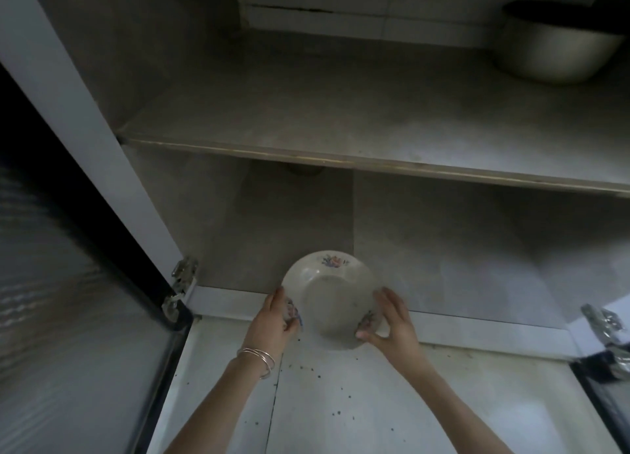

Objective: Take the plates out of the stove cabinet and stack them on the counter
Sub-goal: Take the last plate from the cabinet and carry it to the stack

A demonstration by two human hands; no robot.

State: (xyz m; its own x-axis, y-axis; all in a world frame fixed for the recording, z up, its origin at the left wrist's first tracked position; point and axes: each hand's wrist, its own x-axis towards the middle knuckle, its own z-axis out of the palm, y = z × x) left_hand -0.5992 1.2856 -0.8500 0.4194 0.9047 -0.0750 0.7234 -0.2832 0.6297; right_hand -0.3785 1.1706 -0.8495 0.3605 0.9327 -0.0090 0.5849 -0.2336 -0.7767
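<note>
With my left hand (272, 317) and right hand (392, 320) each closed on opposite rims of the floral plate (332, 300) at the cabinet's mouth, I keep it level and draw it clear under the shelf (375, 162) before lifting toward the bench.

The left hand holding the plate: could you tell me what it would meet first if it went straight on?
Probably the cabinet's back wall; the left hand points into the lower compartment, which looks free, though depth is unclear.

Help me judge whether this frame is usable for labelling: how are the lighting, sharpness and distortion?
Head view: dim and soft throughout; the plate and both hands, left and right, are brightest; the metal bowl on the upper shelf sits in shadow; wide-angle bending curves the shelf edge and door frame.
</note>
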